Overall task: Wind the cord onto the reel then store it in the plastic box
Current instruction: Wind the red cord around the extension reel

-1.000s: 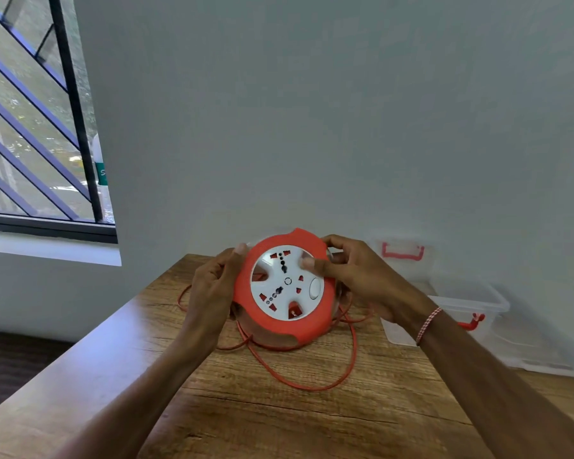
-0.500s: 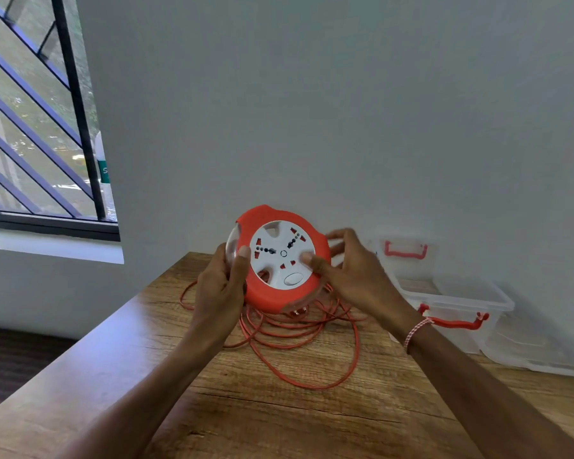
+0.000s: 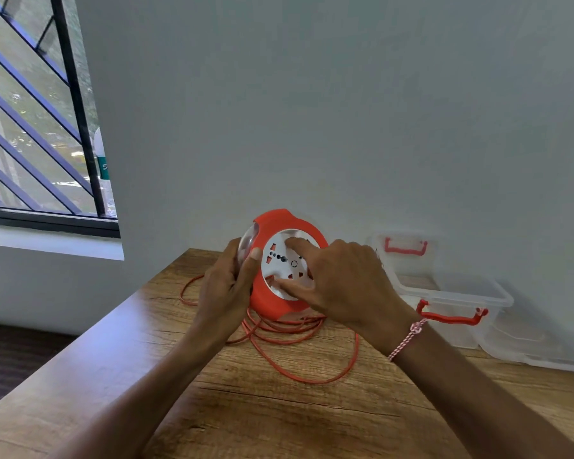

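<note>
The round red reel (image 3: pixel 280 223) with a white socket face is held upright above the wooden table (image 3: pixel 279 419). My left hand (image 3: pixel 226 286) grips its left edge, thumb on the red rim. My right hand (image 3: pixel 342 283) lies over the white face, with a finger and the thumb pressed into its recesses. The orange cord (image 3: pixel 295 346) lies in loose loops on the table under the reel and hangs from it. A clear plastic box (image 3: pixel 458 303) with red handles stands open to the right, near the wall.
The box's clear lid (image 3: pixel 537 352) lies flat just right of the box. The wall runs right behind the table. A barred window (image 3: pixel 37 127) is at the left, and the table's left edge drops to a dark floor.
The reel has been lifted a little and turned, its white face rotating. My right hand moved from the reel's right rim onto the white face. More cord loops show under it.
</note>
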